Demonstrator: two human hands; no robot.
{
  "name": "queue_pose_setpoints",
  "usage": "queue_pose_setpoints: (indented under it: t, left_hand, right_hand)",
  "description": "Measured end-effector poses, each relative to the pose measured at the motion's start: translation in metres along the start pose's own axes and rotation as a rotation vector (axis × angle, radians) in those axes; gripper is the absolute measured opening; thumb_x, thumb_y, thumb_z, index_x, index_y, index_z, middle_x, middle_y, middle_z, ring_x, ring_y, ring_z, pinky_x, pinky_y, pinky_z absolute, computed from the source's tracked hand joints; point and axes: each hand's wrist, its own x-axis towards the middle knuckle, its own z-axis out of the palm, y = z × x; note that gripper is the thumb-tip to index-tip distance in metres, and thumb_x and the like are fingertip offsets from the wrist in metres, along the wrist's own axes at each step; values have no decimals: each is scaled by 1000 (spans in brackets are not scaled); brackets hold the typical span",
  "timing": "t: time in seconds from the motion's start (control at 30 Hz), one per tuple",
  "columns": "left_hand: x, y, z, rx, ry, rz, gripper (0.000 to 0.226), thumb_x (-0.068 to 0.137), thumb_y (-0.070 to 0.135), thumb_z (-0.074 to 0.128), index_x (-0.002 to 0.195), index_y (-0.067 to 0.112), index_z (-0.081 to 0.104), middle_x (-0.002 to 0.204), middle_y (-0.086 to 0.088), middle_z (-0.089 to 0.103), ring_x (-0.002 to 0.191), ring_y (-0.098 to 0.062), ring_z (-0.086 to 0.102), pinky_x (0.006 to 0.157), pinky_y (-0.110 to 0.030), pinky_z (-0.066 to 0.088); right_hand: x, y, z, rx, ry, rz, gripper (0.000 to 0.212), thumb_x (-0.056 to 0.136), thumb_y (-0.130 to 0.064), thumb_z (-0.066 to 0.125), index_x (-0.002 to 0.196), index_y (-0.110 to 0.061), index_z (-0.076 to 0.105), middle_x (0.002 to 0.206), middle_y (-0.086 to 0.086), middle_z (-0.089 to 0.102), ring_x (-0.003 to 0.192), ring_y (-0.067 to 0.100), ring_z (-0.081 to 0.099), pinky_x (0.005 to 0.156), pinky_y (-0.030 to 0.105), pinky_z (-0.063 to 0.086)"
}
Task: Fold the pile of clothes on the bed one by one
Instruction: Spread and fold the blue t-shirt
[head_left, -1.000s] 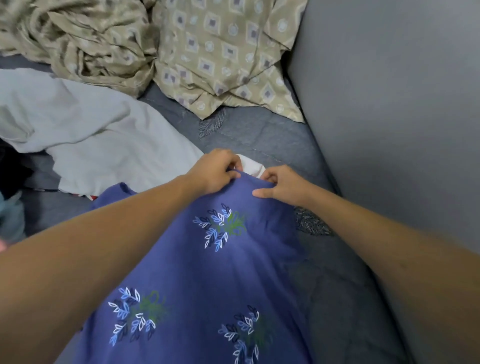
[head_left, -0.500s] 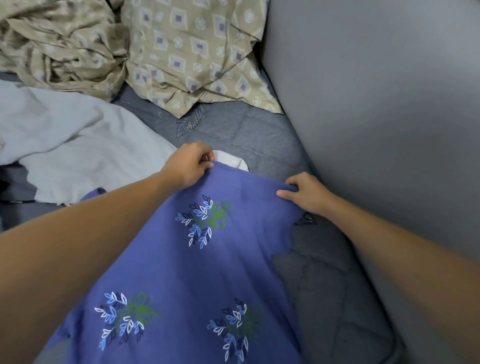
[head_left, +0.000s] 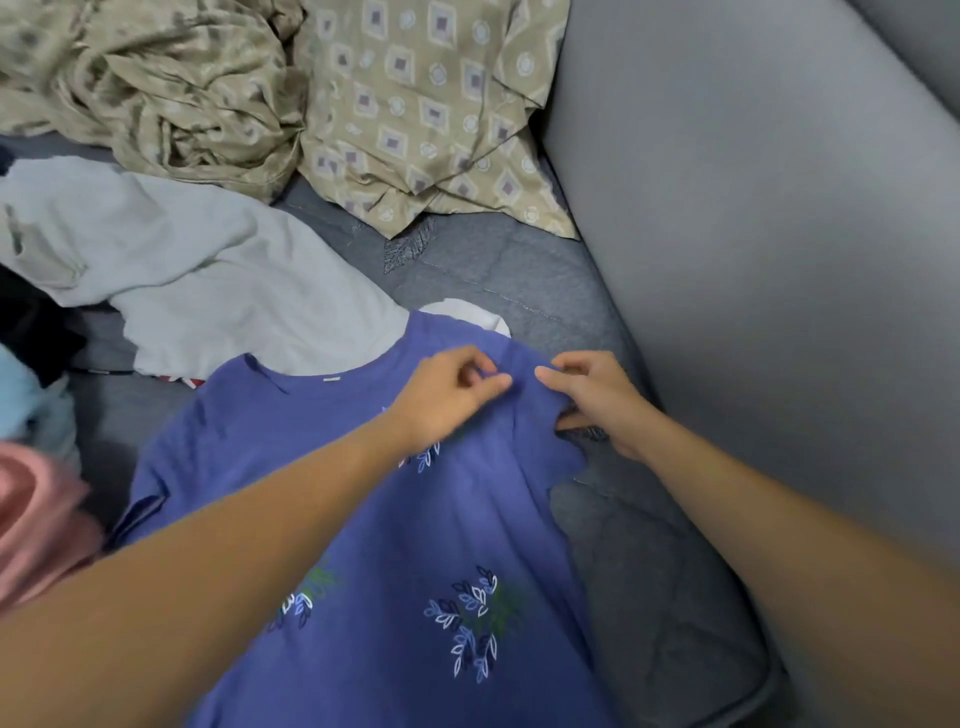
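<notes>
**Hands closed in on the blue shirt's shoulder**

As the two hands came together again at the far right shoulder of the blue shirt, the gap that had opened between them half a second before was gone. The left hand pinched a small fold of the fabric between thumb and curled fingers; the right hand pinched the cloth just beside it, its other fingers bent over the shirt's right edge. More of the neckline now showed than a moment earlier, so the shirt lay spread front-up across the near part of the bed, its right edge near the grey wall. Judging from that, the step in hand was flattening the shoulder before the first fold; no fold had been made yet.

Counted: one blue shirt being worked; one pale grey garment touching its collar on the far side; one white piece peeking out past the shoulder; pink cloth, light blue cloth and something dark at the bed's left edge, one each; two beige patterned cloths heaped along the far edge.
</notes>
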Motion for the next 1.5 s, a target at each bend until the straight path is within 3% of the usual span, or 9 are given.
queue_pose_setpoints:
  t: [0.13,0.27,0.47,0.57,0.77,0.9,1.03,1.3,1.5]
  left_hand:
    - [-30,-3,47,-269,-90,-27,34,88,32,83,110,10,69,93,0,70,82,-7,62,77,-18,49]
    - [-31,-12,76,-431,120,-41,11,88,18,73,93,13,64,84,-5,66,78,-13,58,75,-42,55]
    - [-39,-10,76,-511,188,-91,21,108,6,48,91,8,61,84,-13,60,82,-20,53,80,-57,56]
    - [-48,-12,61,-548,189,-100,23,109,7,46,96,-2,63,86,-13,59,84,-20,55,86,-59,55]
    - [-72,-27,12,-669,268,-137,29,112,14,42,113,4,69,78,9,67,75,-6,63,79,-30,62]
    - [-94,-62,-31,-705,415,-174,31,111,22,44,107,-1,65,89,-8,64,80,-20,61,77,-50,60]
    - [-123,-102,-68,-661,571,-214,35,109,27,47,78,11,49,75,0,48,74,-15,42,69,-36,41]
    - [-195,-221,-155,-664,805,-407,29,108,26,53,82,14,61,60,8,53,67,-17,46,71,-38,41]
    - [-199,-242,-181,-465,722,-551,48,109,43,47,136,7,64,140,-18,63,131,-33,57,106,-28,38]
  right_hand:
    - [-6,-16,17,51,-130,115,19,102,-18,59,98,-6,74,84,11,75,75,18,74,67,34,62]
    - [-2,-22,21,-16,-179,143,24,99,-6,50,109,-3,72,86,16,74,78,24,74,67,33,61]
    - [22,-4,16,-761,-141,-499,55,77,10,61,121,-22,73,119,-2,58,106,15,49,98,16,37]
    - [28,-18,23,-945,-264,-565,31,81,-5,74,105,-24,77,132,-8,62,124,19,48,111,38,37]
    - [26,-66,63,-1181,-385,-555,20,89,-28,75,79,-27,58,78,-12,58,87,18,52,84,37,39]
    - [27,-88,114,-1345,-496,-547,45,93,-31,71,67,-17,38,61,-2,41,64,18,41,58,24,21]
    - [37,-96,147,-1358,-522,-514,45,95,-28,68,65,-17,37,63,-2,45,63,16,43,58,27,25]
    - [38,-102,278,-1263,-565,-593,38,101,-35,61,67,-31,45,68,-7,52,69,20,50,65,36,35]
    - [51,-83,306,-1260,-477,-597,29,104,-35,56,79,-21,52,73,-5,55,75,27,55,71,41,44]
